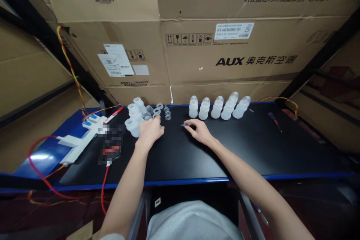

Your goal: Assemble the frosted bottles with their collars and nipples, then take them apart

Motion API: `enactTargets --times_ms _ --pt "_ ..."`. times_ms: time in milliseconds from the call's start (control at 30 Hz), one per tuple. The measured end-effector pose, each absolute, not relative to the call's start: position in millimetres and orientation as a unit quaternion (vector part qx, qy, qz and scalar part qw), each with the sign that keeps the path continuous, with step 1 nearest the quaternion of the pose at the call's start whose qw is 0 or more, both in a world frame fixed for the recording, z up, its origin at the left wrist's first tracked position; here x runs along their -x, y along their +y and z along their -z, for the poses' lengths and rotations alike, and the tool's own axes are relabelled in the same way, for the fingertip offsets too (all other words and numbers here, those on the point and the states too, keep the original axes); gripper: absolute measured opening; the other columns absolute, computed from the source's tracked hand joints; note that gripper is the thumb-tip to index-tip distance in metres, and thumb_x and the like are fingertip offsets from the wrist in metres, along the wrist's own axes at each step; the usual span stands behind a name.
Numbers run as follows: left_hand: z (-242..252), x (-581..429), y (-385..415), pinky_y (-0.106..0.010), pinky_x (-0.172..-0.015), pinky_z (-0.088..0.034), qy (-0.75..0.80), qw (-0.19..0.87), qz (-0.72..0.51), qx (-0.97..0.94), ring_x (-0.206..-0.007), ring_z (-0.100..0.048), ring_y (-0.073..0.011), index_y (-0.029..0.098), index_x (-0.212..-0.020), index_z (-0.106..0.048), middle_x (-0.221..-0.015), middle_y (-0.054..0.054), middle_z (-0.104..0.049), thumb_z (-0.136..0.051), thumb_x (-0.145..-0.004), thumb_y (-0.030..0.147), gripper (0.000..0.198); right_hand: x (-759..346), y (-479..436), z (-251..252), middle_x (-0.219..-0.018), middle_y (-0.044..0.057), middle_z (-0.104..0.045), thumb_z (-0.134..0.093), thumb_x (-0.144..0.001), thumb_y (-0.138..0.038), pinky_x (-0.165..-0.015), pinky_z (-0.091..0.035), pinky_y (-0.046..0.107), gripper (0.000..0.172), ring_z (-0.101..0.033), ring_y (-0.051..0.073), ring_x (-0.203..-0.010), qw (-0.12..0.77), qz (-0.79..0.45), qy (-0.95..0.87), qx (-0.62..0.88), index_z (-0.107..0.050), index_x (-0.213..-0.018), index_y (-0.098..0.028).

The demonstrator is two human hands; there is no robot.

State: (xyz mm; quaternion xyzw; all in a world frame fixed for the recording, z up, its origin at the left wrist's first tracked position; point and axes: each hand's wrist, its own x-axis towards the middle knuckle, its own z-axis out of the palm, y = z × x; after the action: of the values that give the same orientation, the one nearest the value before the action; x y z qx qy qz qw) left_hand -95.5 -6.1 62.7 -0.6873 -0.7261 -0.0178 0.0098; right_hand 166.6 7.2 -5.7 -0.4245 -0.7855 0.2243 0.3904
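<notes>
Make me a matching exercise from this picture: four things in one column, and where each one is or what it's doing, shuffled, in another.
Things
1. screwdriver
2. left hand
3. bottles with clear tops
4. right hand

Places and states
A. standing upright in front of the cardboard
B. pinching a small clear piece
C. lying toward the right end of the table
D. beside the open-necked bottles

Right pairs: 1-C, 2-D, 3-A, 4-B

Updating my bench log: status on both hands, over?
Right hand pinches small clear piece. Left hand at clear rings, grip unclear. Open bottles crowd left hand; capped bottles stand beyond right.
</notes>
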Motion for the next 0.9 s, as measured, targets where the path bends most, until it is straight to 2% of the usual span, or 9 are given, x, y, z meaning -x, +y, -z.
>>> enactTargets --times_ms 167,233,300,367,433,533,600,700,900 --pt "-60 103 -6 -0.042 -0.087 -0.057 -0.72 -0.021 -0.009 0.693 -0.101 -0.078 -0.0357 0.02 -0.098 -0.078 -0.104 -0.017 -0.081 -0.066 -0.091 0.032 0.018 -167 8 9 -0.102 0.003 -0.08 -0.069 -0.099 -0.026 -0.097 -0.055 0.038 0.041 -0.074 0.022 -0.096 0.427 -0.234 -0.767 0.418 -0.066 -0.14 -0.025" --pt "-59 99 -6 -0.041 -0.089 -0.057 -0.685 -0.031 0.035 0.727 -0.104 -0.077 -0.034 0.022 -0.093 -0.079 -0.103 -0.014 -0.08 -0.066 -0.091 0.028 0.014 -167 8 10 -0.101 0.002 -0.079 -0.068 -0.098 -0.026 -0.098 -0.056 0.039 0.047 -0.073 0.022 -0.097 0.44 -0.238 -0.761 0.414 -0.061 -0.144 -0.025" --pt "-56 92 -5 -0.041 -0.094 -0.059 -0.627 -0.037 0.126 0.768 -0.115 -0.074 -0.0324 0.024 -0.091 -0.079 -0.114 -0.012 -0.077 -0.067 -0.093 0.032 0.015 -166 8 8 -0.1 0.002 -0.078 -0.068 -0.097 -0.028 -0.096 -0.056 0.039 0.046 -0.073 0.022 -0.094 0.459 -0.244 -0.753 0.403 -0.062 -0.143 -0.024" --pt "-50 84 -3 -0.04 -0.095 -0.061 -0.555 -0.078 0.242 0.792 -0.12 -0.072 -0.0288 0.024 -0.092 -0.078 -0.132 -0.01 -0.072 -0.068 -0.095 0.038 0.018 -164 6 5 -0.098 0.002 -0.077 -0.069 -0.097 -0.03 -0.095 -0.057 0.039 0.046 -0.073 0.021 -0.091 0.487 -0.26 -0.737 0.389 -0.062 -0.141 -0.023" --pt "-41 75 -1 -0.038 -0.092 -0.065 -0.483 -0.172 0.342 0.788 -0.114 -0.074 -0.0246 0.022 -0.095 -0.077 -0.141 -0.011 -0.07 -0.068 -0.096 0.041 0.021 -160 4 2 -0.097 0.002 -0.077 -0.07 -0.096 -0.034 -0.094 -0.058 0.039 0.047 -0.072 0.021 -0.09 0.516 -0.294 -0.71 0.378 -0.062 -0.142 -0.023" --pt "-27 63 2 -0.04 -0.092 -0.067 -0.421 -0.318 0.427 0.735 -0.105 -0.078 -0.0229 0.019 -0.103 -0.072 -0.131 -0.013 -0.076 -0.077 -0.089 0.041 0.027 -156 2 -1 -0.098 0.003 -0.078 -0.075 -0.094 -0.041 -0.091 -0.059 0.038 0.053 -0.073 0.021 -0.09 0.543 -0.375 -0.657 0.365 -0.061 -0.141 -0.022" --pt "-21 57 3 -0.042 -0.094 -0.068 -0.419 -0.37 0.451 0.696 -0.104 -0.08 -0.0235 0.019 -0.115 -0.068 -0.128 -0.013 -0.077 -0.083 -0.083 0.041 0.042 -154 2 -2 -0.099 0.004 -0.079 -0.08 -0.09 -0.045 -0.09 -0.059 0.038 0.055 -0.074 0.021 -0.09 0.553 -0.421 -0.62 0.364 -0.064 -0.137 -0.022" --pt "-20 51 2 -0.044 -0.095 -0.069 -0.415 -0.395 0.473 0.669 -0.104 -0.081 -0.0238 0.021 -0.13 -0.064 -0.134 -0.014 -0.075 -0.086 -0.081 0.042 0.058 -153 2 -2 -0.101 0.005 -0.079 -0.084 -0.087 -0.048 -0.093 -0.06 0.04 0.054 -0.074 0.022 -0.093 0.566 -0.442 -0.583 0.38 -0.069 -0.132 -0.023" --pt "-17 44 -2 -0.046 -0.093 -0.071 -0.379 -0.388 0.496 0.677 -0.099 -0.083 -0.0259 0.022 -0.12 -0.073 -0.123 -0.01 -0.079 -0.088 -0.08 0.044 0.048 -153 0 0 -0.098 0.005 -0.078 -0.08 -0.09 -0.054 -0.093 -0.06 0.04 0.055 -0.074 0.022 -0.09 0.57 -0.451 -0.575 0.375 -0.07 -0.135 -0.025"
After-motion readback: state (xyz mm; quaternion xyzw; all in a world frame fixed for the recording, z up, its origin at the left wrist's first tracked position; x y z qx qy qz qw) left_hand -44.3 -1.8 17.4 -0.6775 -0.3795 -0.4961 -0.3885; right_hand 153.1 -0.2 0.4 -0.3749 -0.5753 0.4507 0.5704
